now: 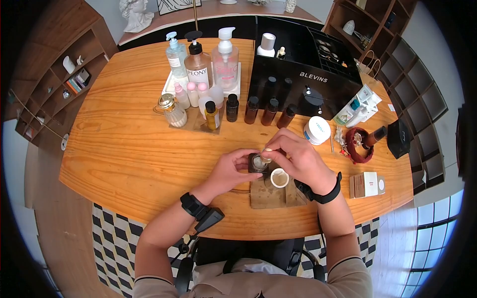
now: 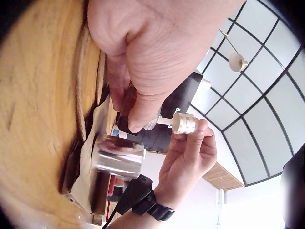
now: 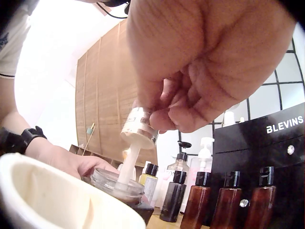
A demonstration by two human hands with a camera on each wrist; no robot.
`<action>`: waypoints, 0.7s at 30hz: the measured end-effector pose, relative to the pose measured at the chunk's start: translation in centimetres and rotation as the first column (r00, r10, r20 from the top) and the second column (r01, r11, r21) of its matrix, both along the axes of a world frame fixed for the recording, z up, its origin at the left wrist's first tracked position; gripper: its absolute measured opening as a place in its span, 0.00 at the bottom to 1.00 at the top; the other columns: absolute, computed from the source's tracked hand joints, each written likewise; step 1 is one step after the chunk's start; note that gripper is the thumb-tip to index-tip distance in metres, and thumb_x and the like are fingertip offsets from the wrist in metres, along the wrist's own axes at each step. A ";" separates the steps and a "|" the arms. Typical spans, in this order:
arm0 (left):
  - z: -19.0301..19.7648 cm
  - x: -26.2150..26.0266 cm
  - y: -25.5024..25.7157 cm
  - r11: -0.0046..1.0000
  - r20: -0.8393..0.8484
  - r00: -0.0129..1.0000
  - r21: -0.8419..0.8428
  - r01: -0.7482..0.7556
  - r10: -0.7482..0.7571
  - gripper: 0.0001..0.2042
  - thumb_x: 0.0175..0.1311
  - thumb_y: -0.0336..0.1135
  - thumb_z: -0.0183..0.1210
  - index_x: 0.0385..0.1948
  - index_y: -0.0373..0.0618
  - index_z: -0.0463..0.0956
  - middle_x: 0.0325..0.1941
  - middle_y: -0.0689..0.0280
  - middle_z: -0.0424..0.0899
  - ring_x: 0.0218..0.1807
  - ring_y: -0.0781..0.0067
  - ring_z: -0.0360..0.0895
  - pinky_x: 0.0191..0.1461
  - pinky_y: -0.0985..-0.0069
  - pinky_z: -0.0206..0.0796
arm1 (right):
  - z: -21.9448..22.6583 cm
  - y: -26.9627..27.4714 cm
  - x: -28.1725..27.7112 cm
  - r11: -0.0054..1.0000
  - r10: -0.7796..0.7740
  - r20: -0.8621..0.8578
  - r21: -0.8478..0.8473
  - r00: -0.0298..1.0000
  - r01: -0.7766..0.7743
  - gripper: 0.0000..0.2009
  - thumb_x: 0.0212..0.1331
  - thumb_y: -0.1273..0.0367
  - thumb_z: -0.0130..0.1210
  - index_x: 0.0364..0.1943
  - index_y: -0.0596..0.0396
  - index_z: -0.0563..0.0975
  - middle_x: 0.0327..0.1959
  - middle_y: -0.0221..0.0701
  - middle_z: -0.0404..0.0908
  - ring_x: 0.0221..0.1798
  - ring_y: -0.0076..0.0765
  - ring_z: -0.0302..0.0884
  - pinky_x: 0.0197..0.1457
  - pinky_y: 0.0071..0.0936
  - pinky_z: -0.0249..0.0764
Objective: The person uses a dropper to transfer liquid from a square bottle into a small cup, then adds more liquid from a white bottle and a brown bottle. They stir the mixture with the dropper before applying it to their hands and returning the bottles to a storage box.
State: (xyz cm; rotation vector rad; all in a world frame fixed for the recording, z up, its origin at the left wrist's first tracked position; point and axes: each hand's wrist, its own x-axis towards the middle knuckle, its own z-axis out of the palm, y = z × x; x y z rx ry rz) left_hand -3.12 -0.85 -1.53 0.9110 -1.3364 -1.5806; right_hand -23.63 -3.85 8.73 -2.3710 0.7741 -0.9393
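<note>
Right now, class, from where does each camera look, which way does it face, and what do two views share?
Head: worn on the head, facing forward and down at the table and dark jar; the left hand, right hand and sleeves show.
Left wrist: on that wrist, looking past the left hand at the silver cap; the right hand shows beyond.
Right wrist: on that wrist, looking under the right hand at the cap's pale stem; the left hand shows too.
Shared: both wrist views show the cap and black box.
</note>
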 end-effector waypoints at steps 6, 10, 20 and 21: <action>-0.2 0.0 0.0 1.000 -0.016 1.000 0.007 -0.001 0.001 0.27 0.55 0.22 0.72 0.58 0.38 0.74 0.53 0.66 0.83 0.54 0.78 0.80 0.61 0.77 0.73 | 0.1 0.1 0.1 1.000 -0.007 -0.021 0.017 1.000 0.008 0.07 0.59 0.73 0.64 0.33 0.64 0.78 0.33 0.37 0.77 0.34 0.46 0.78 0.38 0.35 0.74; -0.1 0.0 0.0 1.000 -0.013 1.000 -0.004 -0.002 0.002 0.27 0.55 0.22 0.72 0.58 0.38 0.74 0.53 0.66 0.83 0.53 0.78 0.80 0.61 0.77 0.73 | 0.0 0.1 0.1 1.000 -0.009 0.013 -0.006 1.000 0.009 0.08 0.58 0.74 0.65 0.33 0.64 0.78 0.34 0.37 0.78 0.33 0.44 0.78 0.36 0.33 0.74; 0.0 0.0 0.0 1.000 -0.044 0.999 0.010 0.007 -0.007 0.28 0.55 0.22 0.72 0.60 0.38 0.73 0.54 0.65 0.83 0.53 0.78 0.80 0.62 0.76 0.72 | 0.1 0.1 0.0 0.997 -0.055 0.129 -0.056 0.990 0.062 0.07 0.58 0.74 0.67 0.34 0.61 0.79 0.34 0.33 0.78 0.29 0.31 0.76 0.32 0.25 0.74; 0.0 0.0 0.0 1.000 -0.041 0.999 0.008 0.008 -0.008 0.28 0.55 0.22 0.72 0.60 0.38 0.73 0.54 0.65 0.83 0.53 0.78 0.80 0.62 0.76 0.72 | 0.1 0.1 0.0 0.996 -0.059 0.129 -0.055 0.990 0.067 0.07 0.58 0.74 0.67 0.35 0.61 0.79 0.35 0.34 0.78 0.29 0.32 0.77 0.32 0.26 0.74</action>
